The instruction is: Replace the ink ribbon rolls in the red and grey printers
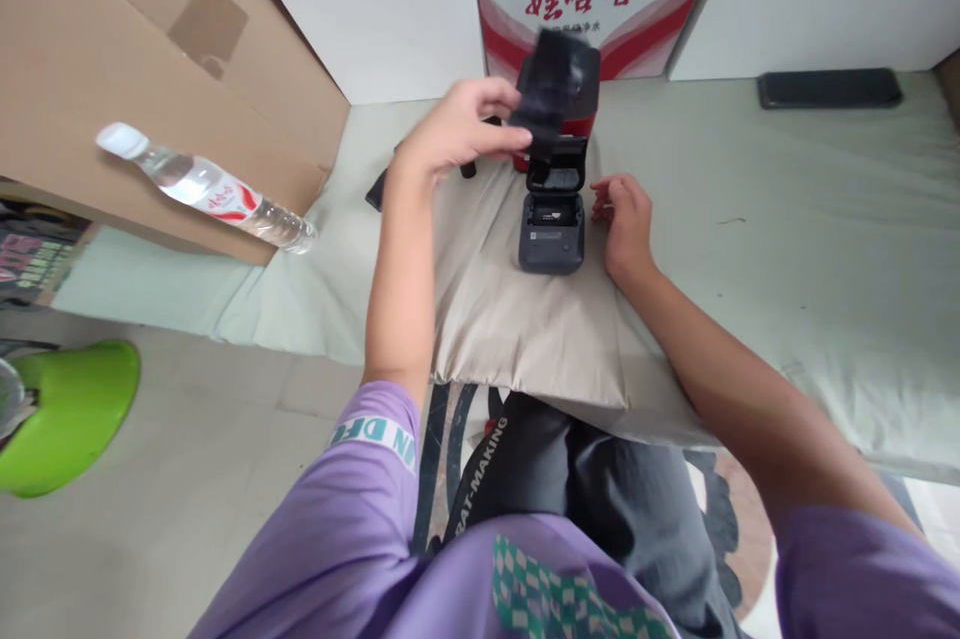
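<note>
My left hand (pixel 476 124) is closed on a thin, dark, glossy black sheet or pouch (pixel 556 79), blurred by motion, so its exact kind is unclear. It is held above a small black label printer (pixel 553 237) whose lid (pixel 556 166) stands raised on its far side. Inside the printer's bay a small white label shows. My right hand (pixel 628 227) rests on the cloth just right of the printer, fingers loosely curled and apart, with nothing visible in them. Behind the printer stands a black and red box (pixel 589 99), partly hidden by the black piece.
A water bottle (pixel 217 191) leans against a large cardboard box (pixel 150 49) on the left. Dark objects (pixel 377 189) lie partly behind my left wrist. A black flat case (pixel 829 89) sits at the back right. White cartons (pixel 375 9) line the rear; a green stool (pixel 82 409) stands on the floor.
</note>
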A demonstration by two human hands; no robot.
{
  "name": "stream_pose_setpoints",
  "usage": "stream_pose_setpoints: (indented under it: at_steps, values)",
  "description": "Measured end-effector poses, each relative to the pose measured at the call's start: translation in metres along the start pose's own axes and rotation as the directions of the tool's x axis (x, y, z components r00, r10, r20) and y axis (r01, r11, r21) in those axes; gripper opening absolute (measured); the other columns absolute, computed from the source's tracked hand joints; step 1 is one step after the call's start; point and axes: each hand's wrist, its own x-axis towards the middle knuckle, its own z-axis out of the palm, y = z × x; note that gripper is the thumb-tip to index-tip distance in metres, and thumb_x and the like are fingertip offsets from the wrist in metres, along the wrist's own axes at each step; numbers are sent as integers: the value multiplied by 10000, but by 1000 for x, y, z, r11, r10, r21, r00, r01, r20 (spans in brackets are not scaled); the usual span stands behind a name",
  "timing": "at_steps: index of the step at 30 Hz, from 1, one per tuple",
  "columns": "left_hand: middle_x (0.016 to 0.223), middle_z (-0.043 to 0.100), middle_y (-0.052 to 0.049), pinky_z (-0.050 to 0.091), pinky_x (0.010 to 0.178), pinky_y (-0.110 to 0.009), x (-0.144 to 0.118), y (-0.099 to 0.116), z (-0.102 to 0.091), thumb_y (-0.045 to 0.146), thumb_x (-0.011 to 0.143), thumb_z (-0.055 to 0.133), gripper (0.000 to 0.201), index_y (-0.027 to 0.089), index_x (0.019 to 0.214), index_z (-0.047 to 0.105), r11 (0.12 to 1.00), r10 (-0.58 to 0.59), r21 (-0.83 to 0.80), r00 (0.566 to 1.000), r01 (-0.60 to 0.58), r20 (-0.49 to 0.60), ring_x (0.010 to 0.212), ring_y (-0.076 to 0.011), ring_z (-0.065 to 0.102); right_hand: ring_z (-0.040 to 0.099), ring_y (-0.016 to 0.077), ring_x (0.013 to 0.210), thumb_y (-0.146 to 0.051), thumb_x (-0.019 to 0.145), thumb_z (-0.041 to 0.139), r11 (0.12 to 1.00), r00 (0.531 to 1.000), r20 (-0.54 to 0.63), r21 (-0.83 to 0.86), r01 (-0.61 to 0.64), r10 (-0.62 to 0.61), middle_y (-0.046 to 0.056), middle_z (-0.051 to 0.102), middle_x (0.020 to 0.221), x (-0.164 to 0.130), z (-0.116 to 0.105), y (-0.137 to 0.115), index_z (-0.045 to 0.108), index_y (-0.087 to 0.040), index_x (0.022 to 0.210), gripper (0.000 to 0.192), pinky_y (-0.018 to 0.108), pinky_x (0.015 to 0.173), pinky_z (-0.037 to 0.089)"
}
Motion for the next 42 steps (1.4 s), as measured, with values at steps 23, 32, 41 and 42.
stream_pose_setpoints:
  at_steps: [23, 32, 41, 42]
  values:
    - [1287, 738, -72, 506, 1008, -306, 18, -16, 66, 195, 721, 791, 638, 202, 1346, 661, 728, -200, 685, 955, -4, 218, 1236, -271, 663, 637, 224, 805, -472, 849, 770, 995, 987, 152, -84, 57, -44, -13, 622, 773, -18, 2, -14, 653, -303, 1152, 366, 474, 906, 599]
    - [1298, 765, -45, 506, 1062, -358, 5, 15, 52, 82, 769, 699, 839, 279, 1569, 538, 840, -35, 539, 988, -52, 150, 1259, -259, 687, 660, 241, 935, -761, 879, 598, 991, 993, -22, 65, 119, -117, 40, 596, 1002, -13, -1, -12, 565, -330, 1177, 525, 447, 850, 605]
    - [1382, 731, -29, 542, 1092, -386, -1, 24, 46, 265, 811, 815, 711, 319, 1483, 589, 871, -16, 491, 999, 29, -32, 1322, -285, 670, 511, 150, 642, -690, 915, 536, 988, 993, -97, 129, 80, -68, 5, 559, 950, -1, 0, -5, 531, -311, 1097, 420, 399, 728, 576]
    - [1351, 743, -29, 550, 1097, -386, 0, 21, 46, 306, 812, 835, 612, 292, 1394, 644, 903, 42, 429, 999, -25, -30, 1293, -275, 685, 503, 145, 635, -676, 910, 551, 986, 993, -95, 146, 83, -70, 3, 554, 946, -1, 0, -5, 535, -309, 1096, 412, 391, 716, 570]
